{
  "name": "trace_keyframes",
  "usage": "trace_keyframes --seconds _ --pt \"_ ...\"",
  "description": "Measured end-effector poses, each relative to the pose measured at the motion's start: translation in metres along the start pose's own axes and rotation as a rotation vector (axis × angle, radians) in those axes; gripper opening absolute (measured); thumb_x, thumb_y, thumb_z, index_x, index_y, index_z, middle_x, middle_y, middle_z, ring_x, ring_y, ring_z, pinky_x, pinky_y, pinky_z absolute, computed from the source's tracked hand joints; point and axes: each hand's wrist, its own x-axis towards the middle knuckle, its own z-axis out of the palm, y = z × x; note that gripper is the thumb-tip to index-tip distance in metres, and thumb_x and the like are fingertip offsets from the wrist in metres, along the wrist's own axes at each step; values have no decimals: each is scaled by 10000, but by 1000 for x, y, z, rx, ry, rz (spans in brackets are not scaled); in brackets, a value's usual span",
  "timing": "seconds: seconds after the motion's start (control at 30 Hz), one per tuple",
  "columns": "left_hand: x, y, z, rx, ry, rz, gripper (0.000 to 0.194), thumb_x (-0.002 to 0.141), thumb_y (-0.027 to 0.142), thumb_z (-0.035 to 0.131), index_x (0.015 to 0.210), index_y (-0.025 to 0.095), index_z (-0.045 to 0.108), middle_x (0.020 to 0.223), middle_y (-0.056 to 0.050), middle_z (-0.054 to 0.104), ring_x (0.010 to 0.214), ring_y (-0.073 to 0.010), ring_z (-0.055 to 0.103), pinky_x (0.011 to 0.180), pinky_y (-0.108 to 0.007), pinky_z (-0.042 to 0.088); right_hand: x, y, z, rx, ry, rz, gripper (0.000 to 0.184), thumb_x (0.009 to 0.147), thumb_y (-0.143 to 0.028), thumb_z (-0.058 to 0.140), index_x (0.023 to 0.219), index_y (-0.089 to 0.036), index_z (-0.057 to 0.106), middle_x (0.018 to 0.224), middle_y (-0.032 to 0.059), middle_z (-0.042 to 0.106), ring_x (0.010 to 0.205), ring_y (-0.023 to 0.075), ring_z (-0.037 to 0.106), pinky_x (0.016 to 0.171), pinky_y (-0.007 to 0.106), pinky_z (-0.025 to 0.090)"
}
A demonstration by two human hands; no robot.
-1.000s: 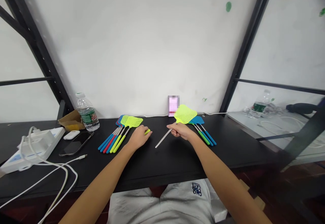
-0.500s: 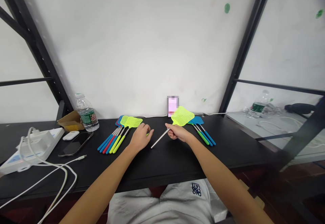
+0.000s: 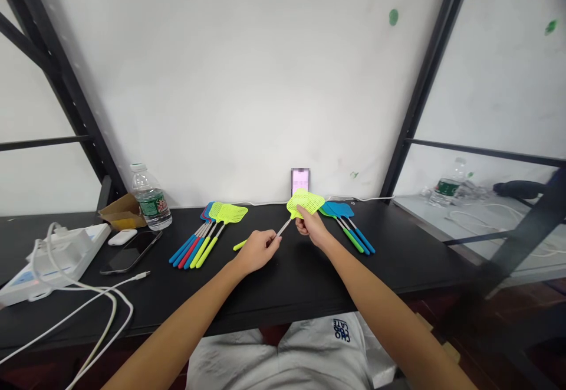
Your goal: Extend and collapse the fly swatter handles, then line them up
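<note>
My right hand [image 3: 311,229] grips a yellow-green fly swatter head [image 3: 305,202] just where it meets its bare metal rod [image 3: 283,228]. My left hand [image 3: 259,249] pinches the lower end of that rod. A loose yellow-green handle sleeve [image 3: 240,245] lies on the black desk [image 3: 283,278] just left of my left hand. A fanned pile of swatters [image 3: 207,230] with blue, red and green handles lies further left. Another small group of swatters [image 3: 347,225] with blue and green handles lies to the right of my right hand.
A water bottle [image 3: 150,198], a cardboard scrap [image 3: 120,213], a white earbud case [image 3: 124,236], a dark phone [image 3: 130,251] and a white power strip [image 3: 48,257] with cables sit at the left. A small pink phone [image 3: 300,181] leans against the wall. Black frame posts flank the desk.
My left hand let go of the yellow-green sleeve, which now lies on the desk, and moved right to pinch the rod's end. My right hand tilted the swatter and drew it left.
</note>
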Motion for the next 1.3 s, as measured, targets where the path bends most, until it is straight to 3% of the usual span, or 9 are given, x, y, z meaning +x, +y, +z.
trace_keyframes --seconds 0.1,0.37,0.6,0.77,1.0,1.3 --pt "1 2 0 -36 13 -21 358 885 388 444 596 176 460 517 44 436 508 -90 381 533 -234 249 -2 0 3 10 -29 -27 376 806 -457 587 622 -191 396 456 -54 382 359 43 280 355 189 149" --pt "6 2 -1 -332 -66 -176 360 887 473 419 733 174 548 445 62 476 400 -82 421 471 -201 321 -17 11 27 -20 -280 118 394 831 -454 540 582 -171 426 423 -50 390 348 37 275 360 185 142" --pt "9 -1 -2 -419 -94 -270 418 847 535 457 650 172 516 405 54 483 324 -76 419 381 -184 309 -17 10 31 -17 -215 61 386 795 -439 596 577 -167 431 476 -52 393 371 35 301 362 183 140" --pt "10 -1 -3 -615 -113 -299 417 824 549 503 649 170 496 397 62 455 316 -59 379 342 -169 276 -16 9 31 -10 -235 12 389 790 -476 607 611 -164 461 505 -42 426 387 39 327 369 182 172" --pt "11 2 -7 -881 -123 -301 409 797 528 582 642 165 477 391 81 408 307 -33 313 342 -169 219 -14 10 30 21 -275 -42 410 818 -509 592 635 -153 503 514 -20 471 399 47 351 383 188 196" --pt "12 -3 -10 -1121 -229 -262 362 832 481 563 681 163 477 405 94 347 320 -29 274 377 -187 202 -15 7 32 67 -336 -81 451 821 -564 575 662 -143 537 538 -1 521 411 48 370 406 197 244"
